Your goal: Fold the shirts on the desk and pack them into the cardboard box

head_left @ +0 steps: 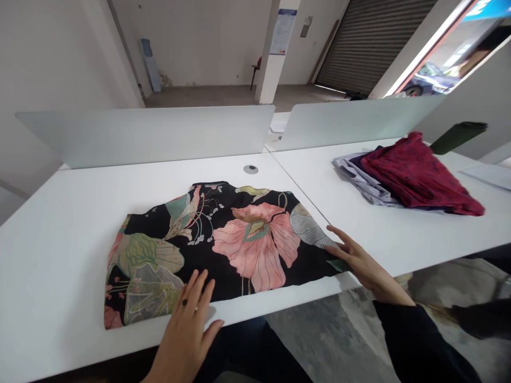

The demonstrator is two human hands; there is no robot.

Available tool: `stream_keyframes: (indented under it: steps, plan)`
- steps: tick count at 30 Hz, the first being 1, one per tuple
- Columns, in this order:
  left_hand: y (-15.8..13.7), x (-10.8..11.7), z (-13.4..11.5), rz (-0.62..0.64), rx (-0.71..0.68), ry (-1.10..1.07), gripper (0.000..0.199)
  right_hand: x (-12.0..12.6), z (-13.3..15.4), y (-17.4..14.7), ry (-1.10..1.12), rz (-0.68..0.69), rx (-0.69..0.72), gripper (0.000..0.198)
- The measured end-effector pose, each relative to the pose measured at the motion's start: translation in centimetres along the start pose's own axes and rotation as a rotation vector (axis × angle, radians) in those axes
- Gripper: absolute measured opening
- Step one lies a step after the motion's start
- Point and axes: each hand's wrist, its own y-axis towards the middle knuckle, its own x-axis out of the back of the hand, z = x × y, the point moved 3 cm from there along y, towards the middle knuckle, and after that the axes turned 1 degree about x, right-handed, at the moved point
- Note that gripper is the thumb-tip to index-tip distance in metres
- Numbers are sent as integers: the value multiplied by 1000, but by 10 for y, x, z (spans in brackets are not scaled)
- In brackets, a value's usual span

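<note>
In front of me a black shirt (223, 260) with large pink flowers and beige and green leaves lies flattened on the white table (59, 250). What seems to be its neckline points away from me. My left hand (191, 319), with a dark ring on one finger, rests on the shirt's near edge, fingers stretched out. At the right end of the cloth, my right hand (357, 260) touches the edge with its fingers apart. Parts of the right fingers are hard to make out against the fabric.
A pile of clothes, with a crumpled dark red garment (419, 178) over a pale grey one (365, 183), lies on the right. Frosted dividers (171, 133) line the far edge. A round cable hole (250, 169) sits beyond the shirt. A dark green object (459, 136) rises behind the pile.
</note>
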Motion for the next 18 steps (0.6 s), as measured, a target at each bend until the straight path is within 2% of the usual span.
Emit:
stream_keyframes:
  steps: [5,10,15,18]
  plan:
    - [0,-19,-27,159,-90,-52,64,-7,11,0,138,-40,-76,90]
    - [-2,-38,-37,318,-81,-73,73,-9,15,6,183,-69,-138,76]
    - [-4,-43,-35,347,-59,-71,77,-18,23,8,255,-31,-189,73]
    - [-6,-44,-35,319,-70,-79,78,-25,27,5,248,-2,-195,58]
